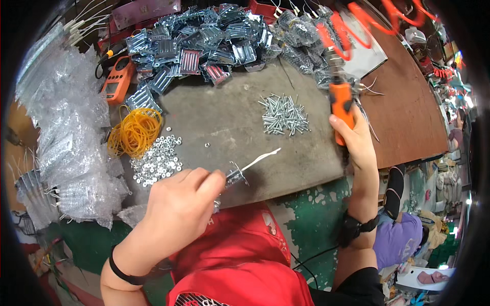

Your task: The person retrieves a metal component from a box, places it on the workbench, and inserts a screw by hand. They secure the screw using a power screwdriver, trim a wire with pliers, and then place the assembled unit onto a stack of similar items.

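Note:
My left hand (178,204) is closed round a small shiny metal part (236,176) with a flat end plate. White wire leads (263,156) stick out of it to the upper right, over the near side of the work board. Most of that part is hidden in my fingers. On the right, my right hand (360,133) grips an orange and black handheld power tool (341,99), held upright at the board's right edge. A coiled red hose (352,28) runs up from its top. Its working tip cannot be made out.
Loose screws (286,115) lie mid-board. Small nuts (155,160) and yellow rubber bands (135,132) are at left. Ribbed metal plates (204,43) pile up behind, beside an orange meter (118,79). Bubble-wrapped bundles (71,127) fill the left edge. A person in purple (400,239) is at right.

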The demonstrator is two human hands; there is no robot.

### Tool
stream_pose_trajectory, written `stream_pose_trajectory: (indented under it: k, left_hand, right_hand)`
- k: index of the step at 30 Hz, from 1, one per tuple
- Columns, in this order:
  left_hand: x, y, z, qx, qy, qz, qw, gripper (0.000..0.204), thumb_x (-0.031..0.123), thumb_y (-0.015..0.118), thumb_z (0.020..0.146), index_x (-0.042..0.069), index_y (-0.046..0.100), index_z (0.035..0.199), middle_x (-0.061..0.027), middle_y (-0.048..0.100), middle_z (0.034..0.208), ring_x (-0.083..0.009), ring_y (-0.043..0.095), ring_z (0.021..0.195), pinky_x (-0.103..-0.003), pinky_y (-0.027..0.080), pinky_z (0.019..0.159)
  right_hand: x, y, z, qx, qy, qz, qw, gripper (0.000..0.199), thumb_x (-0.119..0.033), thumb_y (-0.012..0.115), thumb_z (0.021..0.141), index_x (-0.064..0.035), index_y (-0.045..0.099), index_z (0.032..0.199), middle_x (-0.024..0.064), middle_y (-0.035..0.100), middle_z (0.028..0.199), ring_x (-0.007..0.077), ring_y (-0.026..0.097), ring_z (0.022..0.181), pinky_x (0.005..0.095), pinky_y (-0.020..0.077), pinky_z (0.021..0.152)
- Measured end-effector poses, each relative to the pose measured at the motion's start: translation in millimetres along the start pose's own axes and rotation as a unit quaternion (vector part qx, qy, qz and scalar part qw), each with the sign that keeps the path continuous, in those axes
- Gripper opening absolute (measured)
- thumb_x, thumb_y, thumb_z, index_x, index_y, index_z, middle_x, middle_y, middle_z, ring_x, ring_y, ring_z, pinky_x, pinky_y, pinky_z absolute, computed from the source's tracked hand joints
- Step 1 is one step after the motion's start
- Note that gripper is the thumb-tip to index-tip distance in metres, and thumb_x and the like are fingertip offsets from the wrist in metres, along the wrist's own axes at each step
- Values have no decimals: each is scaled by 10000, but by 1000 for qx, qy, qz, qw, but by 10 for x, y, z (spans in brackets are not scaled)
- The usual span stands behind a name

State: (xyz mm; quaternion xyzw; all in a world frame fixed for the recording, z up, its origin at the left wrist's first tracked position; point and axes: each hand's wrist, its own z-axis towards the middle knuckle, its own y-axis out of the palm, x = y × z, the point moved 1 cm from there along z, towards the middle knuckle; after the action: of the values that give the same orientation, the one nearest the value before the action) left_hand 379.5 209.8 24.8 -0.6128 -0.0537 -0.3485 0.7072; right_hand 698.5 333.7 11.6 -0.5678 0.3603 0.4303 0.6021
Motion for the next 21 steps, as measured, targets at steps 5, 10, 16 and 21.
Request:
stream_pose_trajectory:
  k: [5,10,16,21]
  left_hand:
    - [-163,170,-10,-43,78,106,990,356,51,628,639,75,572,990,-50,572,791,-231,566,729,-353,472,580]
    - [-190,204,-100,-8,-6,68,998,394,59,691,647,55,580,1025,-62,584,815,-235,554,747,-349,460,617]
    - [-233,315,-119,31,-32,29,999,445,130,782,587,26,578,969,-91,617,868,-289,564,753,-364,457,641]
    - [-277,327,-136,11,-7,48,999,391,189,777,586,29,585,887,-80,622,852,-268,571,728,-359,462,621]
  right_hand:
    - [650,-50,90,64,-84,-318,942,550,-137,690,755,-55,491,1261,211,557,1129,337,548,1052,387,420,919]
    - [479,-367,-47,67,-15,-224,972,497,-101,645,775,-15,517,1247,181,529,1219,294,516,1143,378,396,973]
    - [874,-1229,-348,-10,-58,-481,875,613,-22,547,696,-21,460,1303,195,486,1273,331,447,1215,377,321,1048]
    - [862,-1188,-297,-7,-17,-490,871,591,-45,549,656,-22,478,1243,186,511,1182,348,479,1145,377,352,1006]
